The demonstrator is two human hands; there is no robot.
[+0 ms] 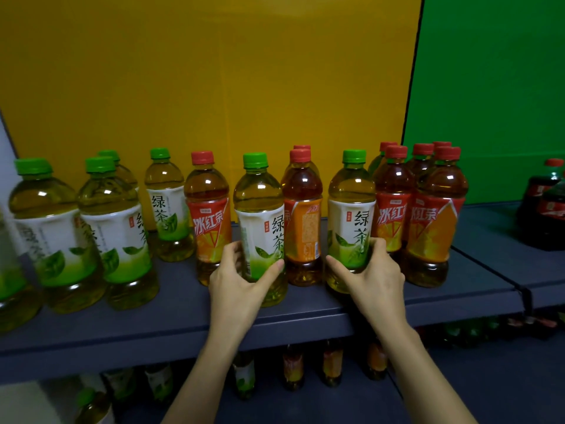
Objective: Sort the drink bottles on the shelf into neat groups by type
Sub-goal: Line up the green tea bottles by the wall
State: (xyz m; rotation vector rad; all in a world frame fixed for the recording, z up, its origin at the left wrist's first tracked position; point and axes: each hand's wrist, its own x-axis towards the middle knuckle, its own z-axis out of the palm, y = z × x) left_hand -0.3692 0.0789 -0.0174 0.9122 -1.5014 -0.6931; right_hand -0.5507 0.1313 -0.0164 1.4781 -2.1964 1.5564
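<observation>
Head view, close, facing shelf

The far-left green tea bottle is blurred and cut by the picture's edge. Dark cola bottles run off the right edge. Of two bottles standing behind others, little more than a red cap and a green cap shows. The lower-shelf bottles are dim and blurred, and the shelf hides their tops. The left hand covers the lower label of the middle green tea bottle it grips. The right hand does the same on the right green tea bottle.
</observation>
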